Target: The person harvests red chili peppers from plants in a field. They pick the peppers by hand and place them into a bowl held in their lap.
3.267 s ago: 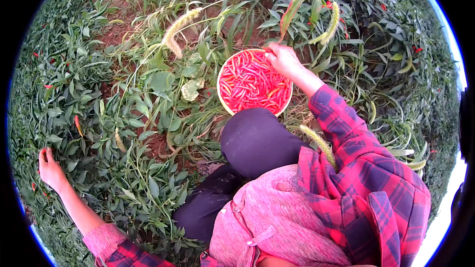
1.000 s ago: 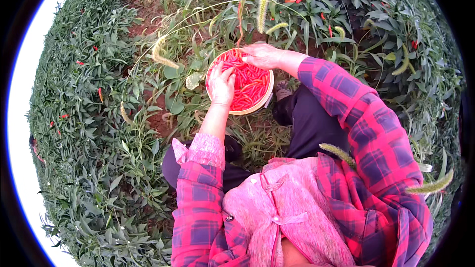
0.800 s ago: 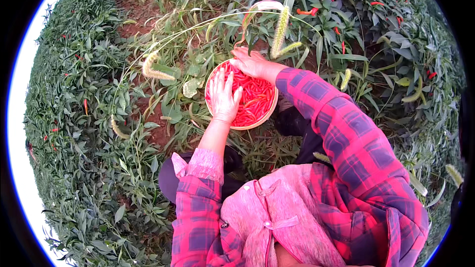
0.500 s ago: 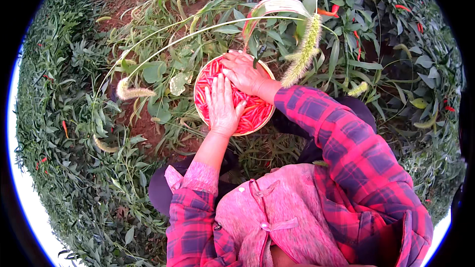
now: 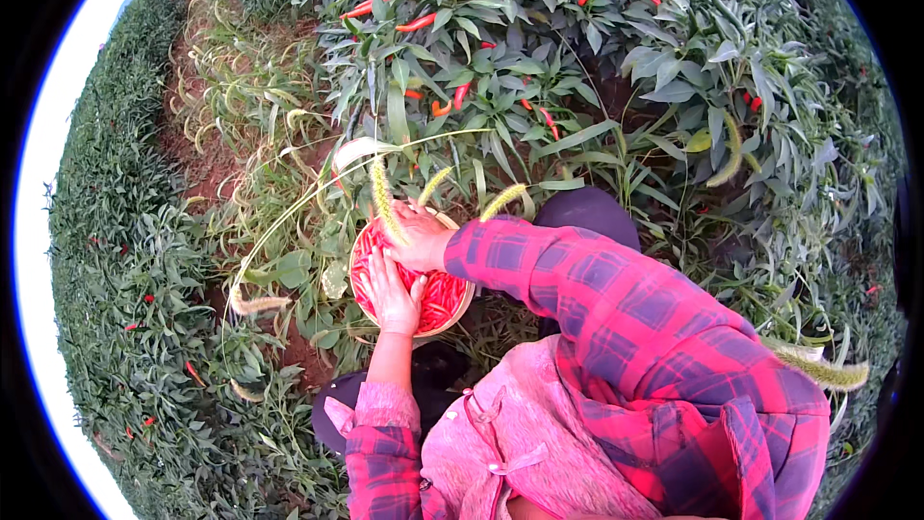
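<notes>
A round, pale-rimmed basket (image 5: 460, 312) full of red chili peppers (image 5: 438, 300) stands on the weedy ground in front of me. My left hand (image 5: 393, 297) lies flat on the peppers at the near left, its fingers stretched out and the thumb apart. Across the far right part of the basket rests my right hand (image 5: 418, 237), spread over the peppers and partly over the rim. A bristly grass seed head (image 5: 383, 195) hangs in front of the right hand and hides some of its fingers.
Chili plants with ripe red peppers (image 5: 417, 23) grow ahead and to the right. A dense green row (image 5: 144, 260) runs along the left, beside a strip of reddish soil (image 5: 183, 149). Long grass stems (image 5: 279, 221) arch over the basket's left side. My knee (image 5: 589, 214) is right of the basket.
The view has tilted up and toward the right, so the basket sits lower and more pepper plants show ahead. Both hands stay on the peppers.
</notes>
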### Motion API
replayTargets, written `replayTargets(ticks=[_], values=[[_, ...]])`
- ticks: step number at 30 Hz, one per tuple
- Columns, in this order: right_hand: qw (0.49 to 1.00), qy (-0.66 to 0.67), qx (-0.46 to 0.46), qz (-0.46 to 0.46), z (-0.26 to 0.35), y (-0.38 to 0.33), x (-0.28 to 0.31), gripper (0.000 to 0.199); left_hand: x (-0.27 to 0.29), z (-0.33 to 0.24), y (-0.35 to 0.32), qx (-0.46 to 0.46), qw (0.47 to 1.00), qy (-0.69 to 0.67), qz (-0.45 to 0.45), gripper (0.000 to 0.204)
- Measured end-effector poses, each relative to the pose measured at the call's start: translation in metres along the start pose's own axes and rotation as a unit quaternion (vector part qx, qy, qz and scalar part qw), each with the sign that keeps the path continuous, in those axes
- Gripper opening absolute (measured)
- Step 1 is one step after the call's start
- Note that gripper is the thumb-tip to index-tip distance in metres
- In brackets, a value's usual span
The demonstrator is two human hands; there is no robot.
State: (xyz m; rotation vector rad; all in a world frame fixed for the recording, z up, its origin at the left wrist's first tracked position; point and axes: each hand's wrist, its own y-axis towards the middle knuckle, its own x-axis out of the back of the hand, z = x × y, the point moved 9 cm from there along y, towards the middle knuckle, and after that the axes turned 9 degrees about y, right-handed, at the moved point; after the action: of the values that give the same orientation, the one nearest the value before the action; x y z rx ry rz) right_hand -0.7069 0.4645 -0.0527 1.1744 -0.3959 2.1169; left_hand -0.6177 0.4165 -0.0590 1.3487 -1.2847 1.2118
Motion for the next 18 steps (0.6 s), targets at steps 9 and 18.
replayTargets(ticks=[9,18], values=[[0.879,0.360,-0.100,-0.296,-0.003,-0.103,0.319,0.017,0.260,-0.138,0.004,-0.217,0.853,-0.347,-0.325,0.017],[0.971,-0.099,-0.048,-0.213,-0.062,-0.027,0.262,0.019,0.208,-0.106,0.145,-0.067,0.882,-0.428,-0.186,0.019]])
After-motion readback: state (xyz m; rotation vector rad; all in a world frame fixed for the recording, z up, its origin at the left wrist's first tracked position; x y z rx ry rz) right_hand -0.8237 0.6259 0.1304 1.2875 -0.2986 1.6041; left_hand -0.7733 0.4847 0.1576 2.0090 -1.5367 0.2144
